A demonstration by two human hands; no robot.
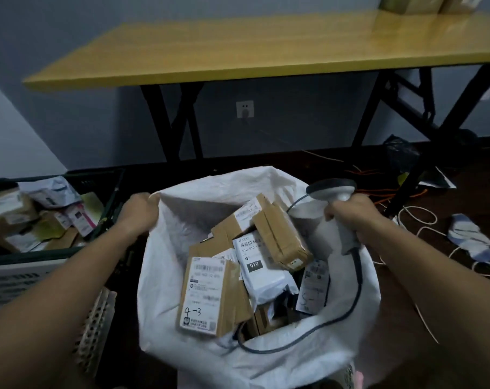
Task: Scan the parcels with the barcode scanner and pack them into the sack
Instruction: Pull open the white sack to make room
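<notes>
1. Left hand (pixel 138 210): fingers curled over the far-left rim of the sack (pixel 165 276), gripping the cloth and holding the mouth open.
2. Right hand (pixel 350 217): wrapped round the handle of the scanner (pixel 333 192), and it looks to be catching the sack's right rim in the same grip; cannot confirm. Scanner head points away from the person, past the far rim. Its cable (pixel 350 304) drops from below the right hand and loops across the near rim.
3. Parcels: a heap sits inside the sack, between the two hands. Nearest is a brown box (pixel 204 293) with a label marked "4-3"; beside it a white mailer (pixel 262 272) marked "010"; further in, a long carton (pixel 277 234) lies tilted on top. More parcels lie in a crate (pixel 106 220) just left of the left hand.
4. Handling, sack (judgement): woven cloth, thin and limp, so it will not stand open unaided. Take it at the rim with cloth bunched in the fist, both sides at once. Load looks bulky; lift likely moderate to heavy, and the cloth may slip if pinched flat.
5. Handling, parcels (judgement): cartons stiff, grip across two opposite faces. Mailer soft and slick, so pinch an edge or scoop it from beneath.
6. Risk (judgement): the cable lies over the parcels and could snag a corner or get packed in.
7. Worktop (pixel 238 51) stands beyond both hands, with some boxes at its far right corner.
</notes>
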